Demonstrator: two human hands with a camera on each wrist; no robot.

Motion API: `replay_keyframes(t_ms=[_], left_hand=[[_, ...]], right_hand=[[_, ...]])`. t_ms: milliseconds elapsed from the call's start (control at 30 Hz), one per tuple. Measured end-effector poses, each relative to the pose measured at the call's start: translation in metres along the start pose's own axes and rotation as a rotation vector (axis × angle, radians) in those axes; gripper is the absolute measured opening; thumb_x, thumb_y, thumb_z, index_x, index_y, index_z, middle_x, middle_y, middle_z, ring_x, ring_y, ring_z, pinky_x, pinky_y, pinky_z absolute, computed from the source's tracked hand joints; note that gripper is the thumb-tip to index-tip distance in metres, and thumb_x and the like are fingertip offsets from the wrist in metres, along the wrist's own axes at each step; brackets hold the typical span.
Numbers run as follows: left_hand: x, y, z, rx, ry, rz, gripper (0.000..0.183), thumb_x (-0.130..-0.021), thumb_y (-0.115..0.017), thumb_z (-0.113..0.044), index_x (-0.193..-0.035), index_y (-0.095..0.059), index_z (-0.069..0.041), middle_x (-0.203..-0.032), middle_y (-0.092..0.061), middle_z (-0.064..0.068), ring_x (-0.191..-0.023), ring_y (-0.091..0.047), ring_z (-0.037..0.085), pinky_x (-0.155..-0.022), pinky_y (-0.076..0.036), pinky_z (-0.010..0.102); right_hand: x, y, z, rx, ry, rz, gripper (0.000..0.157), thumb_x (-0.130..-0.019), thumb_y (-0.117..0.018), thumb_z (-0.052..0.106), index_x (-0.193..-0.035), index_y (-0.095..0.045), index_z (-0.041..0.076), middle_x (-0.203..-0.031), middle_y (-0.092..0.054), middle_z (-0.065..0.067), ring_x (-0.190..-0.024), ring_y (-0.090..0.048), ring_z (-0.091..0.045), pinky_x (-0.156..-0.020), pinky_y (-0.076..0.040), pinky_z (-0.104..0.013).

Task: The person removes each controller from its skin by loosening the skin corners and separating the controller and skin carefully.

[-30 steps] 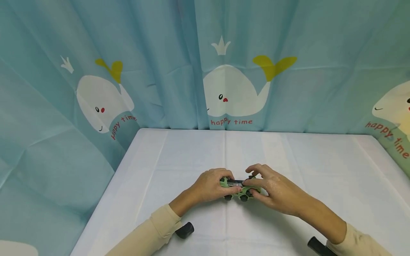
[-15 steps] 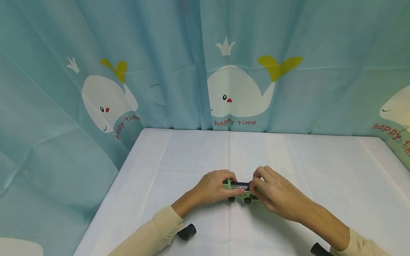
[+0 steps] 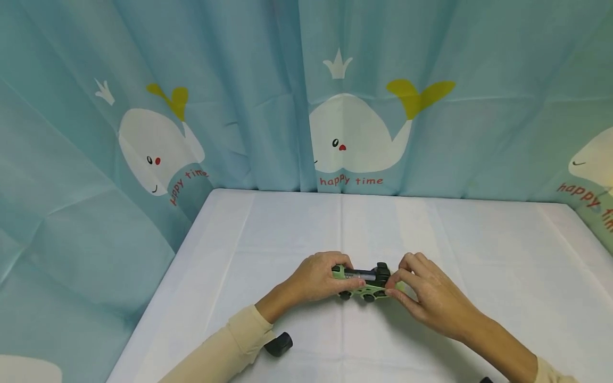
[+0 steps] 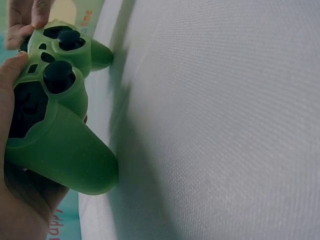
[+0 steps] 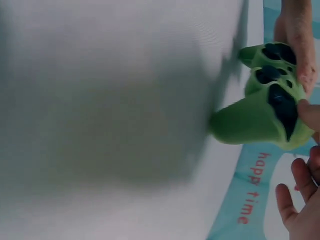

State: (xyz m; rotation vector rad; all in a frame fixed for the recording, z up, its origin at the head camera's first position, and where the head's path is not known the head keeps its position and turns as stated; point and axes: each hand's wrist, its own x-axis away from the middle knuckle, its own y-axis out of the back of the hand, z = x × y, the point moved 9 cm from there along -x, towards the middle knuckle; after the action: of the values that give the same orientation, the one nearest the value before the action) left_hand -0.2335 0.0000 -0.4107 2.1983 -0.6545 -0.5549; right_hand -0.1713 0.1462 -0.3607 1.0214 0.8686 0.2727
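A black game controller [image 3: 381, 272] wears a soft green silicone cover [image 4: 75, 145]. It is held tilted just above the white table, its bare black shoulder buttons showing along the far right edge in the head view. My left hand [image 3: 316, 275] grips the controller's left end, thumb on the near face and fingers behind. At the right end, my right hand [image 3: 423, 290] pinches the edge of the cover between thumb and forefinger. Its other fingers stay off the controller in the right wrist view. Both thumbsticks poke through the cover in the left wrist view.
The white-clothed table [image 3: 282, 223] meets a blue curtain [image 3: 258, 106] printed with whales at its back and sides. A black rounded object [image 3: 279, 344] shows beside the left sleeve. Part of another dark object [image 3: 486, 380] sits at the bottom right.
My right hand has moved right along the controller, uncovering the black shoulder buttons from view. Its fingers have drawn together into a pinch. The left hand keeps its grip.
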Motion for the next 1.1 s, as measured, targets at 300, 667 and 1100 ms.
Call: replay_keyframes(t_ms=[300,667,1100], left_hand=[[-0.001,0.000,-0.005,-0.025,-0.012,-0.008,0.033,-0.076,-0.052,-0.067,-0.080,-0.055,-0.034,-0.081,-0.052,-0.025,-0.069,-0.049,0.001,-0.058,-0.040,0.022],[0.003,0.002,-0.001,-0.029,-0.007,-0.052,0.035,-0.073,-0.055,-0.068,-0.076,-0.054,-0.033,-0.074,-0.051,-0.022,-0.065,-0.047,0.003,-0.054,-0.039,0.023],[0.004,0.002,-0.008,-0.062,-0.048,-0.070,0.034,-0.073,-0.057,-0.066,-0.075,-0.053,-0.032,-0.073,-0.049,-0.024,-0.064,-0.046,0.000,-0.055,-0.038,0.021]], right_hand=[[0.023,-0.010,-0.014,-0.322,-0.169,-0.022,0.026,-0.079,-0.070,0.008,-0.096,-0.062,0.026,-0.081,-0.043,0.014,-0.074,-0.042,-0.005,-0.058,-0.036,-0.019],[0.030,0.007,-0.011,-0.526,-0.232,-0.111,0.034,-0.078,-0.063,-0.012,-0.106,-0.065,0.007,-0.079,-0.050,0.006,-0.068,-0.046,-0.007,-0.059,-0.039,-0.022],[0.014,-0.016,-0.044,-0.572,-0.452,0.152,0.009,-0.089,-0.059,0.021,-0.091,-0.068,0.021,-0.084,-0.060,0.007,-0.076,-0.056,-0.012,-0.062,-0.047,-0.027]])
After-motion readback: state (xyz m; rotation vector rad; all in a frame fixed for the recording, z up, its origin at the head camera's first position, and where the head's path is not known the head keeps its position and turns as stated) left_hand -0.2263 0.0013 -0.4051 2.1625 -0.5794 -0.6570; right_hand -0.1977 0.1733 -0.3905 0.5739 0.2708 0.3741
